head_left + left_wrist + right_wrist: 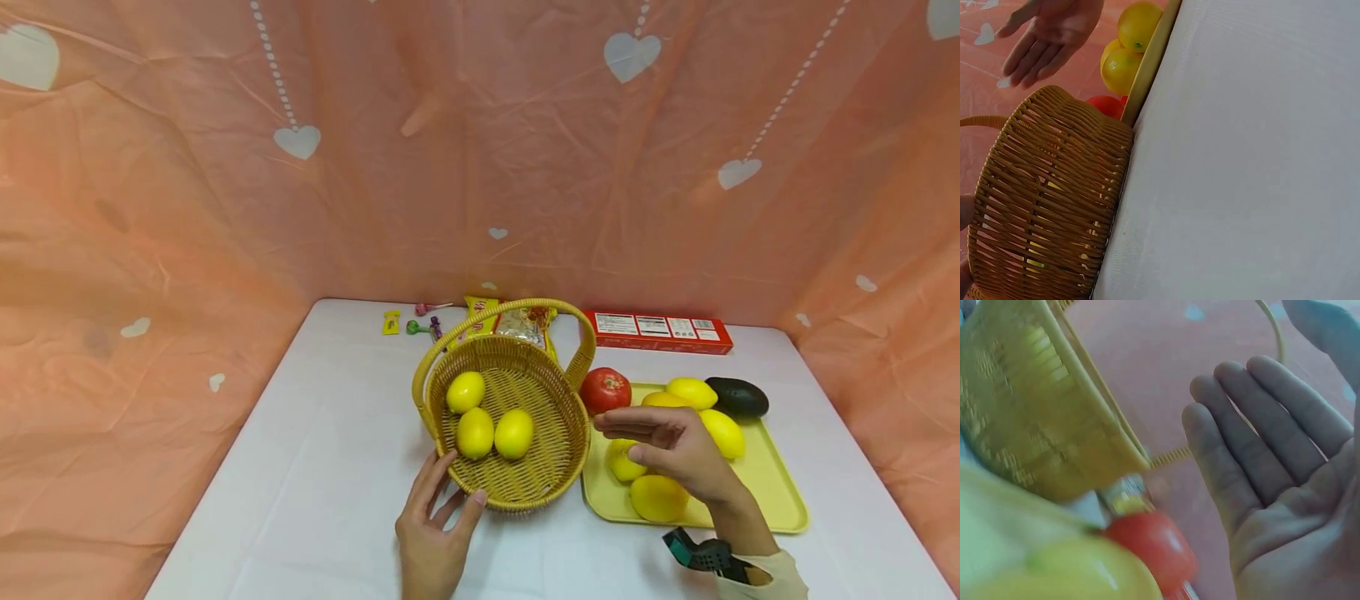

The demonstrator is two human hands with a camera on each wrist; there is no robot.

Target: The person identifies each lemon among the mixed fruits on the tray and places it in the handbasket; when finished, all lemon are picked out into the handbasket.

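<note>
Three lemons (476, 433) lie inside a round wicker basket (551, 492) with an arched handle. My left hand (435, 533) touches the basket's near-left rim, thumb and fingers spread apart; the left wrist view shows only fingertips (965, 211) at its edge. To the right, my right hand (678, 446) hovers over a yellow tray (780, 508), with straight fingers and nothing in it. Its bare palm (1297, 519) shows in the right wrist view. On the tray are several yellow fruits (658, 498) and a dark avocado (738, 397). A red pomegranate (606, 390) sits at the tray's far-left corner.
Behind the basket lie yellow snack packets (525, 323). A red box (660, 333) stands at the table's back edge. Lollipops (417, 327) and a small yellow candy (391, 322) lie at the back left. A pink curtain (480, 167) surrounds the white table (315, 467).
</note>
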